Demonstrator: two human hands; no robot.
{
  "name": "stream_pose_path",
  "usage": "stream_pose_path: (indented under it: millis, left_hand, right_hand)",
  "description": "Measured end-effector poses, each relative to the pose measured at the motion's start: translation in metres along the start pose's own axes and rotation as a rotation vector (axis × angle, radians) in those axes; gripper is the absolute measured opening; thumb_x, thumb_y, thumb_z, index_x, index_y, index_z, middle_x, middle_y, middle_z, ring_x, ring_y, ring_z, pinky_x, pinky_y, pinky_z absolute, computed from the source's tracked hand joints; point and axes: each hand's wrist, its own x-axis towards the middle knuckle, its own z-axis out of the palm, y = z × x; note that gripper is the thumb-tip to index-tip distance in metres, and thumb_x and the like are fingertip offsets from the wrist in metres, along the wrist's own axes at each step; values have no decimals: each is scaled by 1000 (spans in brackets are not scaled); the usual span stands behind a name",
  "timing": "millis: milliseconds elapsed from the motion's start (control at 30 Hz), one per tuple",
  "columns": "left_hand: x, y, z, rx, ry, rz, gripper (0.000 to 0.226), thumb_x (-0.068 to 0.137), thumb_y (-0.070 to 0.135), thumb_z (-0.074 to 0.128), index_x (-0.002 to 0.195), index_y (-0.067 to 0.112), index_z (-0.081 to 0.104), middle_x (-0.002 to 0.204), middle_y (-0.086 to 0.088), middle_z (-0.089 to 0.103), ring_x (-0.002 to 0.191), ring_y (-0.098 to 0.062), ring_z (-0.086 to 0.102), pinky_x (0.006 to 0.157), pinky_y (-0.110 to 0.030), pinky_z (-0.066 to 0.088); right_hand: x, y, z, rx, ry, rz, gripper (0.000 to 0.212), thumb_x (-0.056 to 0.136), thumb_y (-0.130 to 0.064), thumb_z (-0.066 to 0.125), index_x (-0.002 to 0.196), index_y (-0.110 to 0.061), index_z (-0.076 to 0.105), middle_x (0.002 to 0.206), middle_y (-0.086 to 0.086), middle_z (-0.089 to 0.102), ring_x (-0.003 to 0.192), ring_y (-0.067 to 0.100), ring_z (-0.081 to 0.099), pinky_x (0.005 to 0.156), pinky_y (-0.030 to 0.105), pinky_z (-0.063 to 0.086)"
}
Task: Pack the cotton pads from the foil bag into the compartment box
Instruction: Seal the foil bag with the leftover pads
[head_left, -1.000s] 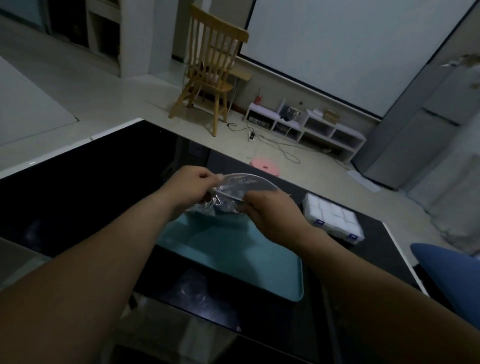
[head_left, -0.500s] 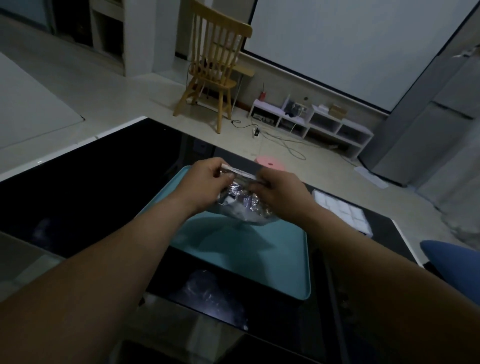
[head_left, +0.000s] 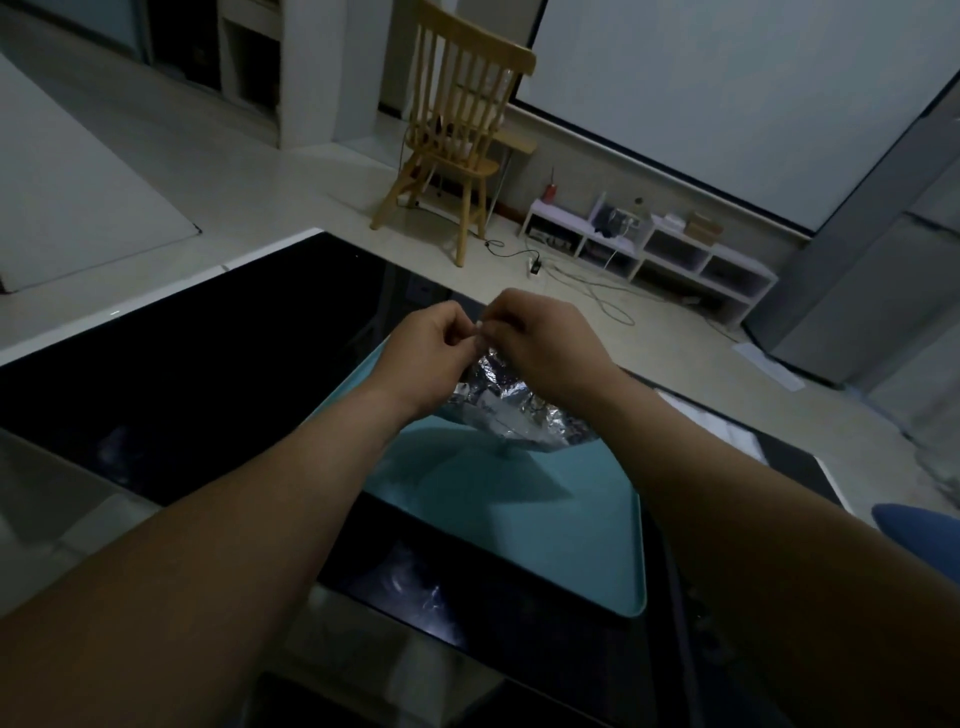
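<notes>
As left hand (head_left: 431, 349), right hand (head_left: 546, 347) pinch its top | foil bag (head_left: 515, 411) crumpled, shiny

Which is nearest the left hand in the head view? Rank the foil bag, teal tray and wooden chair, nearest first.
1. foil bag: its top pinched by the left hand, hanging just to the right.
2. teal tray: on the black table, below the bag.
3. wooden chair: on the floor beyond the table.

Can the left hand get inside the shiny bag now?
Probably not yet: left hand and right hand both pinch the top of the foil bag, leaving neither free to reach in.
</notes>
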Motion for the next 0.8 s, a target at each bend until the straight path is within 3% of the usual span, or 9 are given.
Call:
stream_pose_path:
  millis: [133, 400, 533, 633, 800]
  left_hand:
    - [0, 0, -5, 46, -5, 29, 12, 97, 24, 67, 88, 17, 68, 76, -3, 71, 76, -24, 71, 74, -52, 59]
    - [3, -4, -6, -37, 97, -16, 10, 97, 22, 62, 88, 21, 63, 86, -4, 71, 84, -28, 70, 77, -55, 59]
    - [7, -8, -13, -97, 105, -38, 12, 99, 19, 62, 87, 19, 63, 90, -14, 70, 80, -28, 67, 77, -60, 59]
    - [6, -8, -9, -122, 111, -43, 11, 100, 16, 62, 89, 16, 63, 92, -19, 69, 76, -24, 63, 76, -61, 58]
    - [5, -15, -15, -144, 124, -81, 14, 99, 19, 61, 85, 24, 62, 92, -13, 69, 86, -36, 69, 79, -62, 59]
  right_hand:
    - [3, -1, 4, 1, -23, -14, 13, 103, -28, 61, 109, -22, 71, 87, -10, 68, 74, 6, 64, 63, 24, 47]
    - [0, 14, 2, -78, -46, 47, 13, 104, -27, 57, 98, -21, 68, 79, -7, 65, 70, 12, 60, 60, 29, 44]
    - [-12, 34, -6, -79, -70, 104, 15, 104, -22, 58, 91, -24, 66, 73, -11, 62, 66, 7, 56, 60, 26, 36]
    - [-21, 41, -9, -134, -81, 95, 16, 104, -23, 57, 90, -27, 63, 76, -8, 63, 70, 16, 57, 60, 24, 35]
    - [-35, 55, -14, -177, -91, 111, 18, 105, -24, 56, 89, -28, 59, 82, -10, 59, 72, 12, 53, 58, 21, 33]
